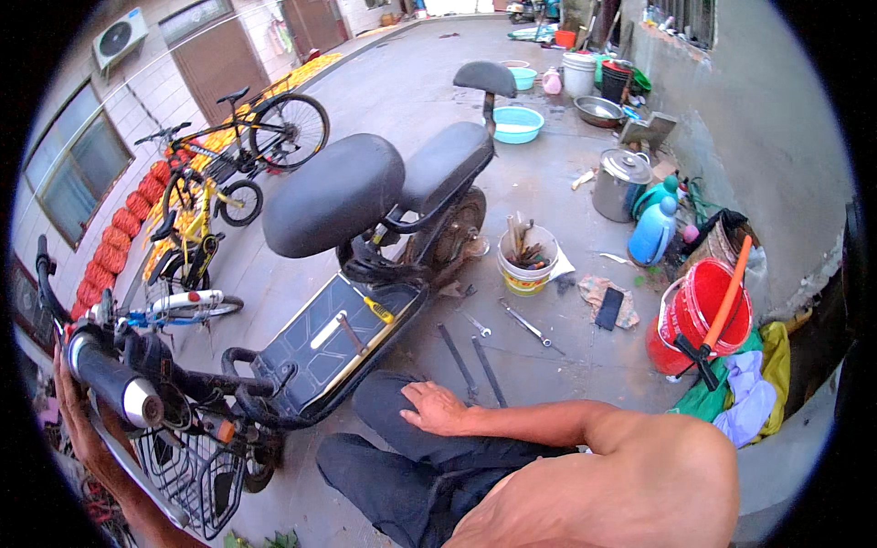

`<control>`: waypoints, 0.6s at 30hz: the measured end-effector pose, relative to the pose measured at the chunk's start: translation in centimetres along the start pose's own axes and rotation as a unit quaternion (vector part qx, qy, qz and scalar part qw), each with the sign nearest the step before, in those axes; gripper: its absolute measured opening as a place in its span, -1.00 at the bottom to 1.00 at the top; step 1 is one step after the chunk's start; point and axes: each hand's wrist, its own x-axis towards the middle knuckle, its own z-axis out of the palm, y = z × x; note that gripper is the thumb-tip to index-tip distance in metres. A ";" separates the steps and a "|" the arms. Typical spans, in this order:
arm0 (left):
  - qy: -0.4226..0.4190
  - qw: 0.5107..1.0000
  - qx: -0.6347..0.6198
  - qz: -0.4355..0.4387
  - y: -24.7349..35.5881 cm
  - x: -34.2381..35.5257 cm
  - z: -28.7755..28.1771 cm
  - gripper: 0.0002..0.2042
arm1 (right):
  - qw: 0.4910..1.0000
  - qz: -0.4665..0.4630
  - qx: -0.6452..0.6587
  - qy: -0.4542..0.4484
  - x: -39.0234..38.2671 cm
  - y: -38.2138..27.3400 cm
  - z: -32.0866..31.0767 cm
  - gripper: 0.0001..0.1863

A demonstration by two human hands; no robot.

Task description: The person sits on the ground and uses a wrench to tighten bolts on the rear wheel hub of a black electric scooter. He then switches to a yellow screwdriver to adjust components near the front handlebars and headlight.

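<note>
My left hand [73, 411] is at the left edge, fingers stretched up along the far side of the scooter's black handlebar grip [99, 367]; the grip hides part of it. My right hand [434, 408] lies flat on my dark-trousered knee, holding nothing. The electric scooter [333, 196] stands before me with two padded black seats. On its footboard [306, 352] rest a yellow-handled screwdriver [379, 310] and a metal tool [352, 333] of a kind I cannot make out. A wrench [477, 324], a long silver ratchet-like tool [525, 323] and two dark bars [489, 370] lie on the ground.
A tool-filled white bucket [527, 274] stands beyond the scooter. To the right are a phone [608, 309] on a cloth, a red bucket [671, 320] with an orange-handled tool across it, blue bottles [653, 228] and a lidded metal pot [622, 192]. Bicycles [228, 146] stand left.
</note>
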 end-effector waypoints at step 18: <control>-0.008 0.999 0.039 -0.024 1.7 -0.3 -0.8 -0.49 | 0.999 0.021 0.004 -0.028 0.3 0.4 -0.4 -0.47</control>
